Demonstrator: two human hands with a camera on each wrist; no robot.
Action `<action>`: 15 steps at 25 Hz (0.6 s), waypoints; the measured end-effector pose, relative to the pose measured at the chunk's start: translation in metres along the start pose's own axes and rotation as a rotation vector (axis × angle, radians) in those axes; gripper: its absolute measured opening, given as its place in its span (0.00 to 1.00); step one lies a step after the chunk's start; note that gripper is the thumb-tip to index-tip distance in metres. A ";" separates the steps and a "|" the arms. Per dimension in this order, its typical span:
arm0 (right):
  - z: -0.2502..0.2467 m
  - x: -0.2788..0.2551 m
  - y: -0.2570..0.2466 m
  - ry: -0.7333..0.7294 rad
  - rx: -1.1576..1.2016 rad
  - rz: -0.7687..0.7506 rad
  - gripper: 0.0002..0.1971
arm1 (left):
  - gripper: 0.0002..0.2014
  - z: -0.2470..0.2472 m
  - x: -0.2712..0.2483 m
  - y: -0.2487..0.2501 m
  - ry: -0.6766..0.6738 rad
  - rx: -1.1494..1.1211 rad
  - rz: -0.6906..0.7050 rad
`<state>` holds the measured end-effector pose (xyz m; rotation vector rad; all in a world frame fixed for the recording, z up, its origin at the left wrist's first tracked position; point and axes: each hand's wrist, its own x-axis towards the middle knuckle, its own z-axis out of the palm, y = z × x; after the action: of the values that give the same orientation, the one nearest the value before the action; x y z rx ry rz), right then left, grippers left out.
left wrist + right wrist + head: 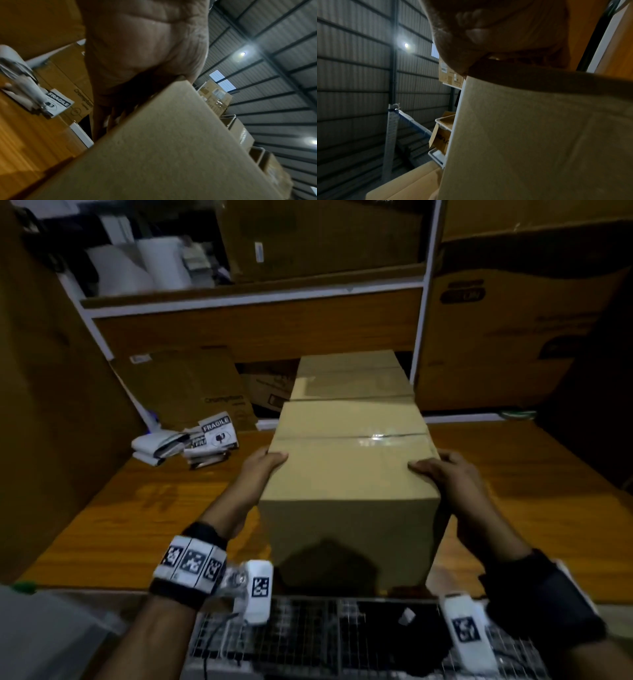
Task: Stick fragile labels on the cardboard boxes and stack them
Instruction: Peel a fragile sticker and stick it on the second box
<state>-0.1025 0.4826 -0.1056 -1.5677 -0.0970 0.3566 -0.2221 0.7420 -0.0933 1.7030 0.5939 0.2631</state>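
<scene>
STEP: you hold the plain brown taped cardboard box [349,474] near-centre on the wooden table [513,474] | HANDS: left hand [262,470] and right hand [442,474] clasp its sides, thumbs on top | ADVICE: keep it level; white FRAGILE labels [219,433] lie far left; second brown box [349,378] just behind.

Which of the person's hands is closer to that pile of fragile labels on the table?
Left. The left hand grips the box's left side, with the fragile labels just beyond it to the left. The right hand grips the opposite side, the box between.
</scene>
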 end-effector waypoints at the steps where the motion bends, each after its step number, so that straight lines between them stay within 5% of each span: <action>1: 0.002 -0.002 -0.001 0.009 -0.014 -0.004 0.22 | 0.15 -0.003 0.003 -0.003 -0.015 -0.004 0.013; 15: -0.014 -0.040 0.000 0.057 -0.130 0.042 0.09 | 0.13 -0.006 -0.042 -0.001 -0.123 -0.056 -0.021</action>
<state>-0.1358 0.4576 -0.0996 -1.7089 -0.0442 0.3440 -0.2600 0.7252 -0.0866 1.6449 0.5084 0.1579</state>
